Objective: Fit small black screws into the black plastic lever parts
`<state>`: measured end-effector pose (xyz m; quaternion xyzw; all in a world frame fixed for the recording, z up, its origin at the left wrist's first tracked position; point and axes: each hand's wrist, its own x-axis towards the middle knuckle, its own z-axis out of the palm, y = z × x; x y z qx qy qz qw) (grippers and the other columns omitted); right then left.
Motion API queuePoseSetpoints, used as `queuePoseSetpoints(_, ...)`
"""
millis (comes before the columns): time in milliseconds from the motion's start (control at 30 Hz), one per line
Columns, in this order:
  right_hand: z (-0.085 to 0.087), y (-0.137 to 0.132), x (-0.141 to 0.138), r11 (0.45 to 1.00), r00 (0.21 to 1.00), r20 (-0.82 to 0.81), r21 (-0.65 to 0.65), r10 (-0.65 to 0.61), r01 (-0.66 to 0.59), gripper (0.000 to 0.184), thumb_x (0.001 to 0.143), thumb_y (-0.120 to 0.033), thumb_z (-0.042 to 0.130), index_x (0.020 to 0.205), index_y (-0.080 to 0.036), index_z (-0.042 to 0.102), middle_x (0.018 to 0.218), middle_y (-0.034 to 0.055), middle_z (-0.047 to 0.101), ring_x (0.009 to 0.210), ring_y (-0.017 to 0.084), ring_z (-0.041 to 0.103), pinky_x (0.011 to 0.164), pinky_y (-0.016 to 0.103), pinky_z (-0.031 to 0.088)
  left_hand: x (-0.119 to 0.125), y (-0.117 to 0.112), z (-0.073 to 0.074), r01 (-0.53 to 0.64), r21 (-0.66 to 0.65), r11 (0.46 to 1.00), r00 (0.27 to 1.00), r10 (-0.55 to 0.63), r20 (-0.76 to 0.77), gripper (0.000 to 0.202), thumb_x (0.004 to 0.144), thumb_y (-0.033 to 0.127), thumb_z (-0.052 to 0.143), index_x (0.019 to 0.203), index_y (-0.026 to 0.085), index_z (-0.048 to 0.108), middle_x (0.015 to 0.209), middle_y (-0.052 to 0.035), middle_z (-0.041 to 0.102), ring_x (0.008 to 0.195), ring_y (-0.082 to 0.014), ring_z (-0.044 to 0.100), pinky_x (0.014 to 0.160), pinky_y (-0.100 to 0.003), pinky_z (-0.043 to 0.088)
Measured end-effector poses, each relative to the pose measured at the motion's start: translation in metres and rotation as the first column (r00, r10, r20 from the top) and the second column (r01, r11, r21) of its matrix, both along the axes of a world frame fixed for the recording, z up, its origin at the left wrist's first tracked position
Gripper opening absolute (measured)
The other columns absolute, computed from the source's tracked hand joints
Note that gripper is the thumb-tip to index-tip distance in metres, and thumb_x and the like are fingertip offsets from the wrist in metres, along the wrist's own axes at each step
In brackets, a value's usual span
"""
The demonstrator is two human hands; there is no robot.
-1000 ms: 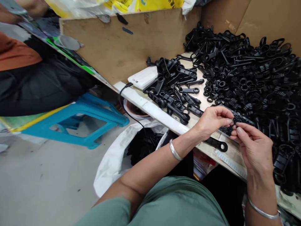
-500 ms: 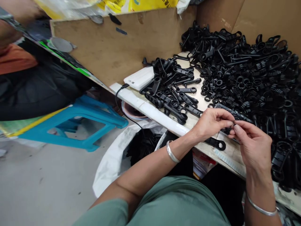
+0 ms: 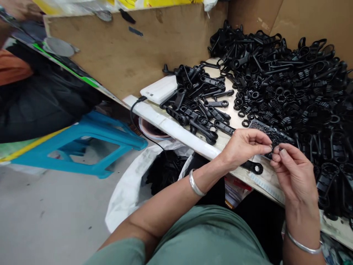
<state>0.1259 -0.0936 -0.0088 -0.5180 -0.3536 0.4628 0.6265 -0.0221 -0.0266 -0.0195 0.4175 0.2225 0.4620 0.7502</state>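
My left hand (image 3: 244, 147) has thumb and forefinger pinched together over a clear tray (image 3: 268, 129) filled with tiny black pieces; what lies between those fingertips is too small to make out. Close beside it, my right hand (image 3: 296, 171) pinches a tiny black piece (image 3: 280, 149) between thumb and forefinger. The fingertips of the two hands are a small gap apart. Below my left hand, a black plastic arm with a toothed ring end (image 3: 254, 167) lies at the table's front edge, partly hidden by the wrist.
A large heap of black plastic parts (image 3: 289, 81) covers the table's right side. A smaller pile (image 3: 204, 99) lies left, beside a white power bank (image 3: 160, 89) with a black cable. Below are a white sack (image 3: 124, 195) and a blue stool (image 3: 82, 147); another person sits at far left.
My hands, whose fingertips met before, have drawn slightly apart. The tiny black piece now shows at my right fingertips, and more of the tray is visible. The view has shifted a little.
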Motion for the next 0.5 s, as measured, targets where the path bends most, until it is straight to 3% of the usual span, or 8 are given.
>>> queuePoseSetpoints(200,0.0,-0.004,0.002,0.998,0.996,-0.075,-0.048,0.043,-0.047,0.023,0.065,-0.034,0.091,0.082,-0.023,0.078,0.072,0.0008,0.07,0.054,0.007,0.06,0.05,0.016,0.055,-0.001,-0.006,0.001,0.019,-0.028,0.999,1.0,-0.02,-0.011,0.023,0.06,0.016,0.087,0.076,0.011,0.071,0.073,-0.0005,0.071,0.067,-0.0084,0.065,0.069,-0.022,0.053)
queuePoseSetpoints(500,-0.004,-0.012,0.0,0.996,0.995,-0.072,-0.044,0.068,-0.071,0.02,0.069,-0.033,0.088,0.084,-0.026,0.079,0.073,0.0007,0.07,0.057,0.008,0.061,0.052,0.017,0.055,-0.001,-0.012,0.001,0.01,-0.051,0.999,1.0,-0.011,-0.014,0.021,0.061,0.014,0.084,0.076,0.011,0.071,0.073,-0.0005,0.071,0.067,-0.0088,0.065,0.068,-0.022,0.055)
